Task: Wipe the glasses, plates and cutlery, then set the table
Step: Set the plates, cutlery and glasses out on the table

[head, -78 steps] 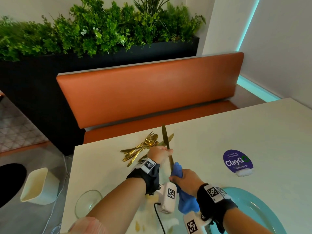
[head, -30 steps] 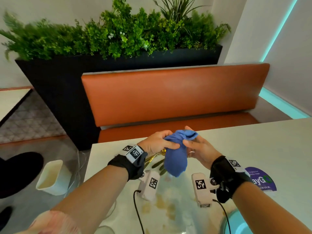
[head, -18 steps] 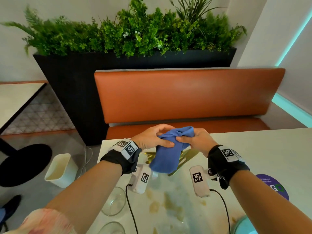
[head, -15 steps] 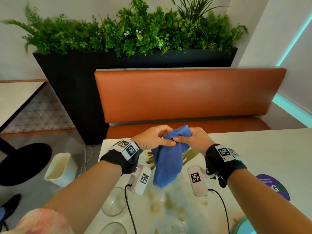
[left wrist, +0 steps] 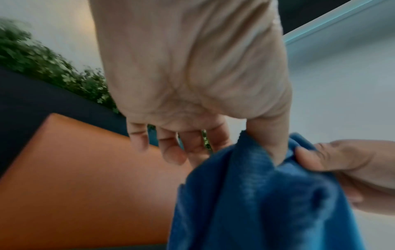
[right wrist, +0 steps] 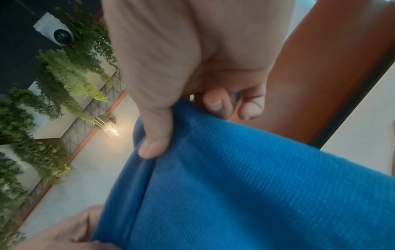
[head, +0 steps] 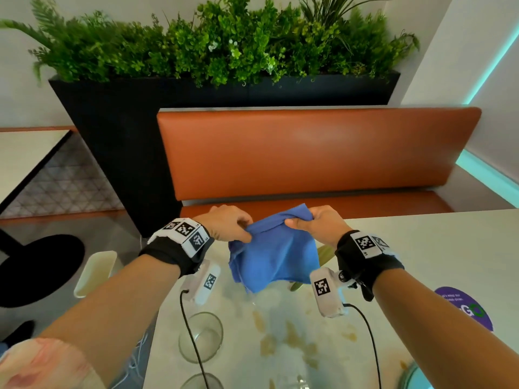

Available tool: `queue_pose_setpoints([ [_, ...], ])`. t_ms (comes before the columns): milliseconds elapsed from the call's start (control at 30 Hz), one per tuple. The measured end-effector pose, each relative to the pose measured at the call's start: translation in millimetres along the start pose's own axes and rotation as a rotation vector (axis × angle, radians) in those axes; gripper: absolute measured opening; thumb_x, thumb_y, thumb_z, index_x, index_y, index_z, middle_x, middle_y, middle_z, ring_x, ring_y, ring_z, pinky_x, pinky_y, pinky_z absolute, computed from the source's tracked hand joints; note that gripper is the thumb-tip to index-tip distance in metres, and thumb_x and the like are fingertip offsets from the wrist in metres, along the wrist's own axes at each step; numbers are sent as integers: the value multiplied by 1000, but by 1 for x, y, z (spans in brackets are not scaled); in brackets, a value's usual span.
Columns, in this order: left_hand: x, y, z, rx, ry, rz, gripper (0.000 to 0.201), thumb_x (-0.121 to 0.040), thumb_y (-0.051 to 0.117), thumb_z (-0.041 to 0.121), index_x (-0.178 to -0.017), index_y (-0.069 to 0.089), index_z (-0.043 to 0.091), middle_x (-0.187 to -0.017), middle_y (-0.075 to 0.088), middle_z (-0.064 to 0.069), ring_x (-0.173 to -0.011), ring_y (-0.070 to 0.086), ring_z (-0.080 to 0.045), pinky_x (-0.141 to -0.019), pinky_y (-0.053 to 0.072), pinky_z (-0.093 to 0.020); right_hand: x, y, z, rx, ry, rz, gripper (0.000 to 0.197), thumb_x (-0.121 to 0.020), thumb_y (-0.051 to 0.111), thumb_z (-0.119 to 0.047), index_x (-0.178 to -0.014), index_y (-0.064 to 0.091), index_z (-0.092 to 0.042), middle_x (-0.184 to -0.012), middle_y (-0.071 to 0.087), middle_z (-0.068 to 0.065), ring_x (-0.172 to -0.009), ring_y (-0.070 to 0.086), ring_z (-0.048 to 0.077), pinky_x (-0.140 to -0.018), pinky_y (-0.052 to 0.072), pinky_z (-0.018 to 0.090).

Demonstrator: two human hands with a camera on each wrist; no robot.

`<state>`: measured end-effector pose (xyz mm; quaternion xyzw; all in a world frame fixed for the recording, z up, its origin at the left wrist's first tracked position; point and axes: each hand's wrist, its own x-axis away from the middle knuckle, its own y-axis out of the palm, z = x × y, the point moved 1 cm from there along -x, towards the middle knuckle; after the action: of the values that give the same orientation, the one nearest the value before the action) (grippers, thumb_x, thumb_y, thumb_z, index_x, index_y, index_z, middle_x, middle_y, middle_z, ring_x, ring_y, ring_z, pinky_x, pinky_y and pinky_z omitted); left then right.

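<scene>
A blue cloth (head: 273,258) hangs spread between both hands above the far part of the white table (head: 438,248). My left hand (head: 233,227) pinches its upper left edge between thumb and fingers (left wrist: 271,148). My right hand (head: 311,223) pinches the upper right edge, thumb (right wrist: 156,140) pressed on the fabric (right wrist: 245,186). A bit of gold cutlery (head: 324,255) peeks out behind the cloth; the rest is hidden. Two clear glasses (head: 200,336) stand at the near left. A teal plate rim (head: 415,373) shows at the bottom right.
An orange bench (head: 309,155) runs behind the table, with a black planter (head: 134,113) of greenery beyond it. A white bin (head: 97,272) stands on the floor at the left. A purple round sticker (head: 466,307) lies on the table at the right.
The knife held before is out of my hands. Both hands took the cloth and have drawn apart, so the bunched cloth now hangs spread wider between them.
</scene>
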<state>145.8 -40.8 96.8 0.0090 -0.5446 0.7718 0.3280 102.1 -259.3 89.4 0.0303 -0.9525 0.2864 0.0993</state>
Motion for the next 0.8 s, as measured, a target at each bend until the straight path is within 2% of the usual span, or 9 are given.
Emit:
queue_pose_setpoints([
  [100,9,-10,-24,-90,-80,53,6,-77,62,29,-74,58,32,-85,59,10,-87,51,-16,-81,33,-31,-10,15,-3,54,-19,-19,24,-82,70,-29,-99,73,-13,-102,73,9,-96,67,26,-84,54,40],
  [200,18,-21,-44,-158,-164,138,9,-78,64,29,-86,65,33,-92,63,9,-94,54,-17,-91,36,-33,-22,40,-15,106,-50,-18,24,-85,67,-27,-105,71,-14,-104,71,8,-89,65,21,-75,51,28],
  [300,28,-30,-63,-219,-235,303,19,-77,63,26,-95,67,29,-94,64,7,-97,58,-20,-89,38,-33,-31,62,-34,126,-85,12,21,-88,63,-27,-104,69,-15,-98,72,10,-76,61,17,-58,44,15],
  [367,35,-31,-77,-268,-253,377,23,-75,63,22,-97,67,28,-97,65,7,-98,57,-20,-85,35,-31,-33,76,-42,129,-102,5,22,-89,61,-27,-105,70,-16,-99,71,9,-84,60,19,-67,45,21],
  [467,43,-18,-98,-295,-302,182,23,-75,64,22,-97,69,24,-100,68,3,-89,56,-19,-79,37,-29,-31,102,-34,193,-70,-128,25,-89,61,-27,-106,69,-12,-99,69,10,-87,60,22,-80,48,32],
  [567,45,5,-116,-235,-369,-101,35,-74,67,14,-108,69,20,-105,67,-1,-91,59,-18,-74,47,-26,-26,132,-10,428,-1,-364,37,-90,56,-35,-109,66,-5,-105,70,14,-81,59,20,-78,48,30],
  [633,43,23,-123,-233,-401,-244,32,-73,66,8,-105,70,14,-93,61,0,-85,56,-14,-62,45,-20,-19,146,4,503,56,-503,41,-91,53,-37,-111,64,-3,-105,71,14,-79,58,17,-79,49,29],
  [733,42,44,-129,-238,-452,-313,5,-78,63,8,-79,67,11,-72,52,3,-74,48,-12,-50,39,-15,-11,158,13,505,155,-645,36,-93,49,-36,-106,58,-3,-106,71,17,-85,64,22,-88,50,33],
  [800,42,49,-135,-169,-449,-322,14,-76,63,10,-87,71,9,-74,59,0,-73,52,-17,-51,43,-17,-11,158,13,503,180,-701,29,-96,46,-31,-93,60,-5,-106,71,18,-91,66,23,-88,48,30],
])
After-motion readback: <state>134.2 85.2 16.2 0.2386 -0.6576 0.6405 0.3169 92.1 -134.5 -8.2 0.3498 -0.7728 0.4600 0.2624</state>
